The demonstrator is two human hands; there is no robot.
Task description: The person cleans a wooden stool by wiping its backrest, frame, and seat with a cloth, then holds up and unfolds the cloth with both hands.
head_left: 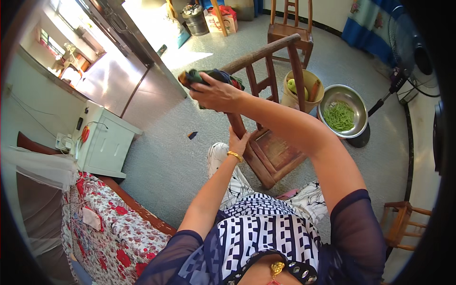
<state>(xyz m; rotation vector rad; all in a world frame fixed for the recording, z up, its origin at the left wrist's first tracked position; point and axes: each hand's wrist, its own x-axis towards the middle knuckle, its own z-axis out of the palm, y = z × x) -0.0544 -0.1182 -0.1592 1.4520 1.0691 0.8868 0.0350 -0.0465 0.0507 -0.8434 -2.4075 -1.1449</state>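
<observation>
A brown wooden chair (277, 151) stands tilted in front of my legs, its backrest reaching away from me. My left hand (238, 142) is closed round one of its wooden posts, below the cloth. My right arm crosses over the chair, and my right hand (216, 93) grips a dark, multicoloured cloth (194, 77) wrapped over the end of the top rail. The wood beneath that cloth is hidden.
Right of the chair are a bucket (289, 100) with vegetables, a metal basin (359, 102) of green beans and a standing fan (394, 83). Another chair (290, 34) stands behind. At left are a white cabinet (107, 137) and a flowered bed (118, 223). A dark scrap (192, 135) lies on the floor.
</observation>
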